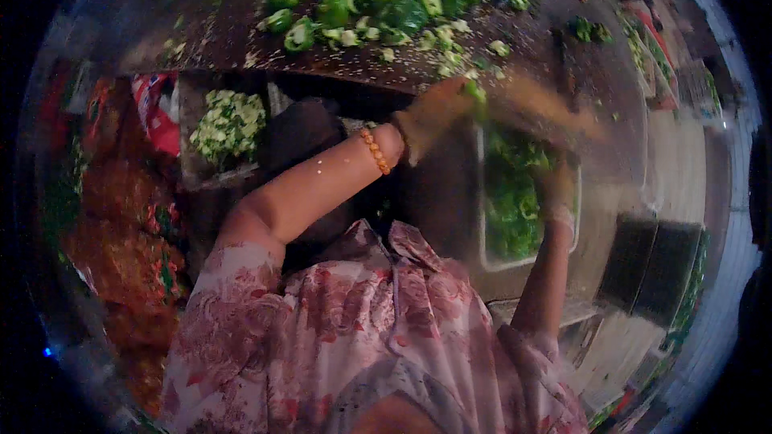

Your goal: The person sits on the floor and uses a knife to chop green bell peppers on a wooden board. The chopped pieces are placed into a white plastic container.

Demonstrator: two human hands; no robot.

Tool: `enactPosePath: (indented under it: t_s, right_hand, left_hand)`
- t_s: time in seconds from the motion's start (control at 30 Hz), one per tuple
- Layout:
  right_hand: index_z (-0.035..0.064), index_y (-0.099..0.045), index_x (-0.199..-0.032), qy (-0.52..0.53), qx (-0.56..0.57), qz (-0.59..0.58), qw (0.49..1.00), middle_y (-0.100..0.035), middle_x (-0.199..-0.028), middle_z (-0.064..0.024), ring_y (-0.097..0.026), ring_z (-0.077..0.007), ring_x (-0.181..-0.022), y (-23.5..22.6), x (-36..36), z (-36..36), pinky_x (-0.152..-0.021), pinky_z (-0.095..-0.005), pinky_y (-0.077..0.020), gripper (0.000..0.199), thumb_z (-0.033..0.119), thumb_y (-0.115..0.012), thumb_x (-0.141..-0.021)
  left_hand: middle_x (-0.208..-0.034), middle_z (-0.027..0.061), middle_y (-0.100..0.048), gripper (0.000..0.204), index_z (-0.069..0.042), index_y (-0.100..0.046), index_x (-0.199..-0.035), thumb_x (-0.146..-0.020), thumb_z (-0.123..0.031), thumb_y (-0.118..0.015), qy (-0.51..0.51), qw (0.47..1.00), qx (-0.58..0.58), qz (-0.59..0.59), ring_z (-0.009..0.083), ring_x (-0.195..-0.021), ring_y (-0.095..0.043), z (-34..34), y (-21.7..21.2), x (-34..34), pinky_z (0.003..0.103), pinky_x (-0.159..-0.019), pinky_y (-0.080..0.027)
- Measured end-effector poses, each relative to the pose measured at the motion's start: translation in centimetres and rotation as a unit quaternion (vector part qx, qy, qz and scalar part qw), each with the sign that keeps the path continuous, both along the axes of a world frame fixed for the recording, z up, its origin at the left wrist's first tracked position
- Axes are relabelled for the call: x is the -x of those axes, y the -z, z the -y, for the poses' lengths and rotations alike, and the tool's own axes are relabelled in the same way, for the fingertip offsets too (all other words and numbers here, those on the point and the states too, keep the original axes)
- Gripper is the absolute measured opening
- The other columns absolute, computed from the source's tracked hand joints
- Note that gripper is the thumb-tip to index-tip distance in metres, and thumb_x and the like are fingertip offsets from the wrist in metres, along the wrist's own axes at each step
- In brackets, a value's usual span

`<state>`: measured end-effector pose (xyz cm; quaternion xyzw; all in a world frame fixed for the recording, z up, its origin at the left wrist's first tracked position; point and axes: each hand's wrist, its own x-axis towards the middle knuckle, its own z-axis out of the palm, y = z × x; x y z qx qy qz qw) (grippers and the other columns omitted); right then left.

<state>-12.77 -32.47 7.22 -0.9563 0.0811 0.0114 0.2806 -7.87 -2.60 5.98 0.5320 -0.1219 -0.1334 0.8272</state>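
Note:
My left hand [438, 116], in a yellowish-tan glove, reaches rightward to the table's near edge. A light green pepper piece [475, 92] shows at its fingertips, which are blurred. Over the right rim of a pale-edged tray [482, 233] is my right hand [555, 185], gloved and smeared by motion; its fingers cannot be made out. Green peppers [513, 209] fill that tray. A tan blur [555, 108] spreads above it, and I cannot tell what it is. Whole and cut green peppers [394, 4] lie heaped on the dark table [193, 40], with scattered pale seeds and cores.
At the left, a container [191, 173] holds pale green chopped pieces [229, 127]. Red-and-white cloth or packaging [157, 116] lies beside it. Dark, box-like panels [647, 265] stand at the right. A few green pieces [591, 30] sit apart at the table's far right.

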Motion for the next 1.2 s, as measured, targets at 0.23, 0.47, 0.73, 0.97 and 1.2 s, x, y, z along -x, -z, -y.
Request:
enactPosePath:
  t_s: [0.23, 0.47, 0.73, 0.97, 1.2]
  right_hand:
    - [0.0049, -0.059, -0.13, -0.244, -0.288, -0.003, 0.926, -0.069, -0.114, -0.0111, -0.065, -0.0232, -0.1, -2.0, -6.2, -16.9, -0.086, -0.0373, -0.0519, 0.04, 0.016, -0.065, -0.092]
    - [0.0052, -0.059, -0.13, -0.488, -0.157, 0.019, 0.859, -0.07, -0.111, -0.0176, -0.067, -0.0285, -0.104, -0.9, -9.8, -33.9, -0.087, -0.0374, -0.0517, 0.039, 0.027, -0.057, -0.098]
    - [0.0098, -0.048, -0.143, -0.488, 0.065, -0.016, 0.87, -0.068, -0.118, -0.0197, -0.067, -0.0326, -0.105, 13.4, -21.2, -40.7, -0.092, -0.0414, -0.0501, 0.057, 0.031, -0.063, -0.092]
    - [0.0077, -0.059, -0.131, -0.52, -0.061, 0.127, 0.843, -0.07, -0.114, -0.0136, -0.069, -0.0253, -0.098, 14.6, -22.4, -44.0, -0.086, -0.0366, -0.0532, 0.041, 0.023, -0.062, -0.093]
    - [0.0067, -0.066, -0.12, -0.302, -0.396, -0.257, 0.828, -0.07, -0.11, -0.0092, -0.068, -0.0231, -0.092, 11.9, -25.5, -44.1, -0.082, -0.0371, -0.0549, 0.034, 0.031, -0.058, -0.097]
  left_hand:
    - [-0.086, 0.0095, -0.069, 0.024, -0.003, -0.067, -0.105, -0.087, -0.02, -0.065, -0.107, 0.926, -0.347, 0.1, 0.0157, -0.077, -0.065, -8.6, -5.2, 2.5, 0.033, -0.063, -0.053]
    - [-0.091, 0.018, -0.069, 0.025, -0.006, -0.067, -0.101, -0.079, -0.018, -0.065, -0.263, 0.789, -0.54, 0.13, 0.0383, -0.089, -0.067, -20.4, -5.1, 3.7, 0.047, -0.079, -0.053]
    - [-0.113, 0.0194, -0.066, 0.034, -0.008, -0.066, -0.114, -0.088, -0.029, -0.061, -0.271, 0.645, -0.714, 0.031, 0.0374, -0.104, -0.064, -31.9, 0.6, 2.3, 0.047, -0.088, -0.054]
    - [-0.119, 0.0189, -0.066, 0.04, -0.009, -0.066, -0.117, -0.085, -0.033, -0.063, -0.236, 0.706, -0.655, -0.128, 0.0383, -0.106, -0.065, -29.4, 2.0, -5.4, 0.049, -0.089, -0.054]
    - [-0.119, 0.0201, -0.065, 0.049, -0.015, -0.062, -0.127, -0.078, -0.022, -0.064, -0.316, 0.759, -0.57, -0.014, 0.0385, -0.105, -0.066, -29.0, 4.7, -4.9, 0.049, -0.09, -0.054]
